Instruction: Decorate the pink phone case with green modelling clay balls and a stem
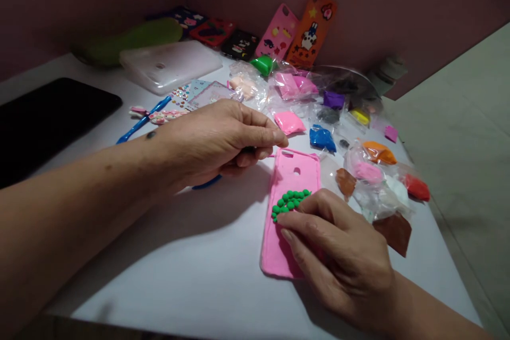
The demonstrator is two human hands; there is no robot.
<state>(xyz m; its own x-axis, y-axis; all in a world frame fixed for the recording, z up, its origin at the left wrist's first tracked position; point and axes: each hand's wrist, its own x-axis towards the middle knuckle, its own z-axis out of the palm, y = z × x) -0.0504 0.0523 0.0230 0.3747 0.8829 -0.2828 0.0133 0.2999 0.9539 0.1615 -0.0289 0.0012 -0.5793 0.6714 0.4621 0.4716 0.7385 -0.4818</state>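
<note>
A pink phone case lies on a white table, partly covered by the right hand, its narrowly spaced fingertips at a cluster of green balls; the left hand pinches near the case's top edge; I cannot tell whether either holds anything; ball placing seems in hand, the next move calling for light, precise pressure.
</note>
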